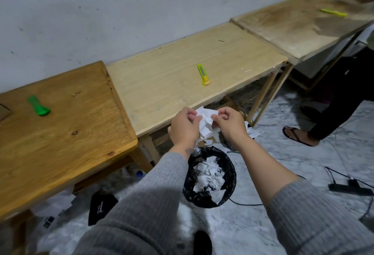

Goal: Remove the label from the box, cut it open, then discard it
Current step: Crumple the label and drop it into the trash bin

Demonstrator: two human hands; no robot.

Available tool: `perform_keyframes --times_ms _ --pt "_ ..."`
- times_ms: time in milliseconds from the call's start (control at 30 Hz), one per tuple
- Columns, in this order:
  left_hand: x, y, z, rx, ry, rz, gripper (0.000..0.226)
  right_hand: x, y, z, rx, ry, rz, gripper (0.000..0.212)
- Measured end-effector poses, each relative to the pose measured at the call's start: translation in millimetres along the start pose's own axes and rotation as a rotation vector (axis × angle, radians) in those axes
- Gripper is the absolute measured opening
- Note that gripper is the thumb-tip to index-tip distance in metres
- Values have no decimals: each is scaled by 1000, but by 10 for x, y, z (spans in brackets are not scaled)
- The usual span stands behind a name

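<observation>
A crumpled white paper label point(205, 122) hangs between my two hands, above the floor in front of the middle table's front edge. My left hand point(183, 128) pinches its left side and my right hand point(227, 124) pinches its right side. Straight below stands a black-lined bin point(229, 175) holding several torn white paper scraps. A yellow-green box cutter point(204, 74) lies on the pale middle table point(172, 76). No box is in view.
A green cutter point(38, 105) lies on the darker left table point(70, 133). Another yellow cutter point(334, 12) lies on the right table, where another person's legs point(332, 117) stand. Cables and a power strip point(350, 189) cross the floor; papers and a black pouch point(101, 208) lie below.
</observation>
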State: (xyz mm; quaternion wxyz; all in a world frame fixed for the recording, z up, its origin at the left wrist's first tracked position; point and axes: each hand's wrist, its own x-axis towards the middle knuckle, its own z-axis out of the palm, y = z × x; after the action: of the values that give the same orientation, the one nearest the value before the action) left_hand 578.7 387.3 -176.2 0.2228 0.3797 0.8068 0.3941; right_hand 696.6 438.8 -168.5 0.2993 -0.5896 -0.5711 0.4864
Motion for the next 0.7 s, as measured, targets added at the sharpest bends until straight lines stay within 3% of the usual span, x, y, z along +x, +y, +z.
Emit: perform_keyframes --times_ms 100,167,267,467,700 --pt "4 -56 -8 -41 -52 7 15 18 35 -5 -11 17 9 8" --pt "-8 -100 -5 21 -64 57 11 26 61 -15 -47 20 1 8" --pt "-25 -179 37 173 -103 108 26 59 192 5 -109 -24 22 9" --pt "-29 -636 335 454 -336 91 27 120 809 161 -333 -8 71 14" --pt "-16 -1214 799 746 -581 133 29 228 1695 405 -525 -183 171 24"
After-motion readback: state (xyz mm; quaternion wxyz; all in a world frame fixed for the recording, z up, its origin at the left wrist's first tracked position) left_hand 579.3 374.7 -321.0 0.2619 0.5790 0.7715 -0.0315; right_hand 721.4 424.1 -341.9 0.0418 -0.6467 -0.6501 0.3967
